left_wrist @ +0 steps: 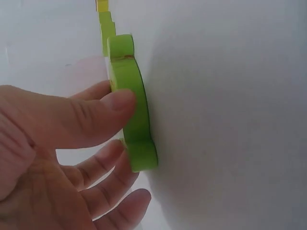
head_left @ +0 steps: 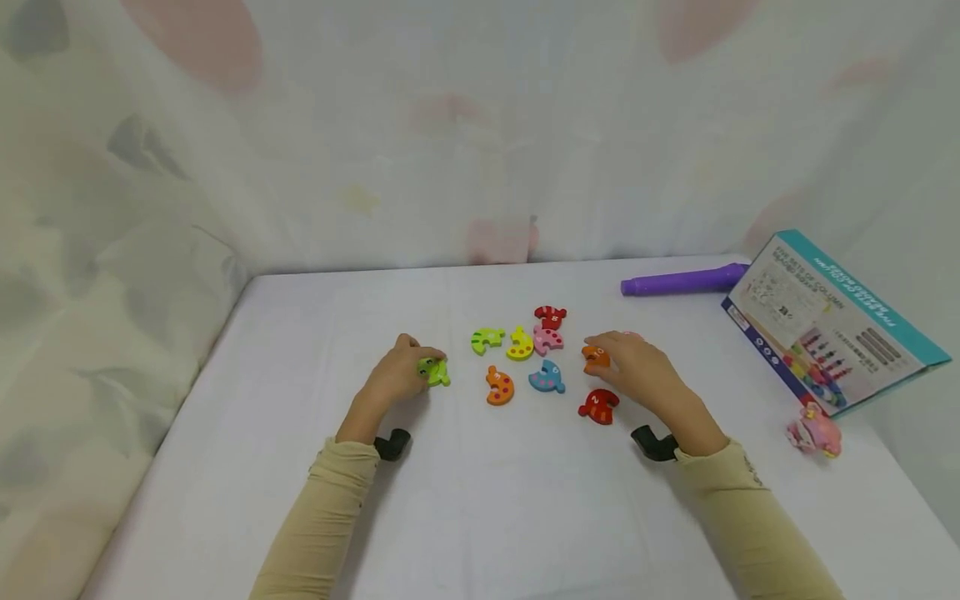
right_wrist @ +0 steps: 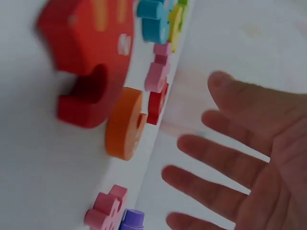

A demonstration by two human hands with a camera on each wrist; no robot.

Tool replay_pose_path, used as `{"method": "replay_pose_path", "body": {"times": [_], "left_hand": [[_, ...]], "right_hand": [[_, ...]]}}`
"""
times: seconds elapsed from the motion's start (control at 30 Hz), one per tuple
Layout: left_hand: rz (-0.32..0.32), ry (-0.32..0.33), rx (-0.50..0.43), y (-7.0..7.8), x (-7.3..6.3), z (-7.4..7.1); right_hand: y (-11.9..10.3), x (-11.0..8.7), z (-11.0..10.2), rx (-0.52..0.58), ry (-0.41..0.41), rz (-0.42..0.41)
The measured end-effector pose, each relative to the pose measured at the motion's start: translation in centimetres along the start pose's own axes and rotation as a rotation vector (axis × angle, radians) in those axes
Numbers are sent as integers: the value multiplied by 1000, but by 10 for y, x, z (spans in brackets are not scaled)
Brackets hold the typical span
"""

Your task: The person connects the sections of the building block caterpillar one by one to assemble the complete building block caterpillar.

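My left hand (head_left: 399, 372) pinches a flat light-green piece with a painted face (head_left: 432, 372) by its edge; in the left wrist view the thumb lies along the green rim, with other fingers behind. Open over an orange piece (head_left: 596, 357) is my right hand (head_left: 637, 367), its fingers spread and apart from that piece in the right wrist view. A pink piece (right_wrist: 106, 209) is partly hidden behind this hand in the head view. Below it lies a red striped piece (head_left: 599, 407) marked 2.
Between the hands lie an orange dotted piece (head_left: 499, 386), a blue one (head_left: 547, 377), a yellow one (head_left: 520, 343), a green striped one (head_left: 487, 340), a pink dotted one (head_left: 547, 340) and a red one (head_left: 551, 317). Rightward are a purple tube (head_left: 682, 282), a box (head_left: 832, 325) and a pink figurine (head_left: 815, 432).
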State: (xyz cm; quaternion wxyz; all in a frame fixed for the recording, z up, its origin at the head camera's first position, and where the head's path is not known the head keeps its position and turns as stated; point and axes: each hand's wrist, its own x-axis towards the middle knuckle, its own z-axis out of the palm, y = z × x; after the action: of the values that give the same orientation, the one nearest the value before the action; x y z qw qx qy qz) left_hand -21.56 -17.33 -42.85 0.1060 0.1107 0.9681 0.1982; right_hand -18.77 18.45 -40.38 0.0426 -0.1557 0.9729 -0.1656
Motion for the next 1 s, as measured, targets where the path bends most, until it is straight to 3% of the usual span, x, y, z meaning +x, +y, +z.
{"method": "replay_pose_path", "body": {"times": [0.17, 0.33, 0.47, 0.77, 0.87, 1.0], "left_hand": [[14, -23, -30, -1, 1, 1], [6, -36, -42, -2, 0, 2], [2, -34, -57, -2, -1, 0], [4, -38, -87, -4, -2, -1], [0, -44, -98, -5, -1, 0], [-7, -56, -117, -6, 0, 1]], "right_hand": [[7, -15, 6, 90, -166, -38], [10, -26, 15, 74, -277, -159], [9, -28, 20, 34, -235, -206], [-1, -26, 33, -122, -117, -95], [-7, -27, 35, -136, -129, -56], [-15, -33, 33, -51, -213, -19]]}}
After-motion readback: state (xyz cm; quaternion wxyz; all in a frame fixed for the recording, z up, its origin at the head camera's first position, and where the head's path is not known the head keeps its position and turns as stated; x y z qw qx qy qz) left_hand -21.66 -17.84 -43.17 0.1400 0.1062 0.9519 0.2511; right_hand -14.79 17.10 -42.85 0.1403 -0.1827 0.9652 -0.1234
